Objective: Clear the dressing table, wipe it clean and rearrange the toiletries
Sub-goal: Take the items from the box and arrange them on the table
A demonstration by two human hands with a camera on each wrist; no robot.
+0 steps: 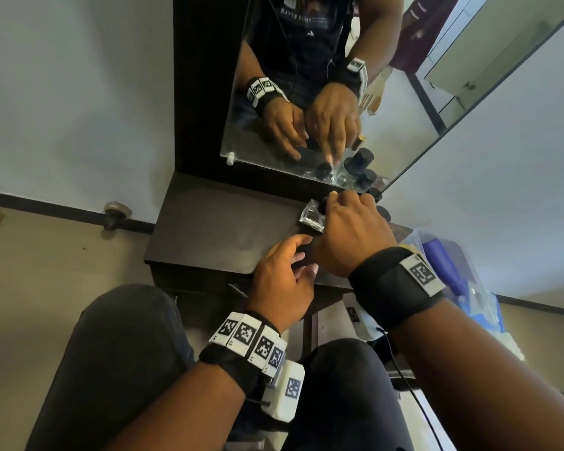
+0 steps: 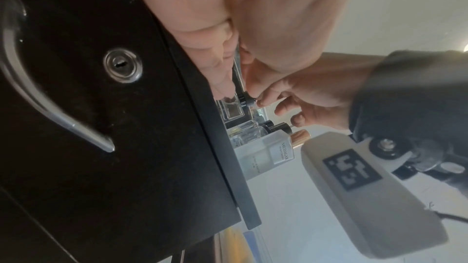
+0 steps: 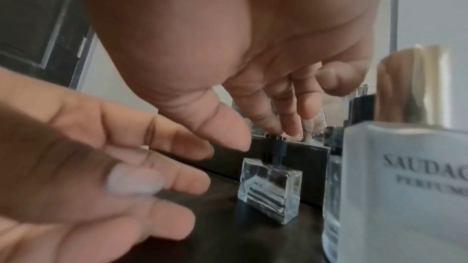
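Meanwhile, the small clear glass perfume bottle stood upright on the dark worktop, near its back edge by the mirror. The right hand reached over it, its fingers pressing down on the bottle's black spray cap, lightly curved rather than wrapped round it. The left hand hovered just beside the right, fingers loosely spread and holding nothing. To the right stood a frosted bottle marked SAUDAGAR PERFUMES with a gold cap, and more black-capped bottles clustered against the mirror.
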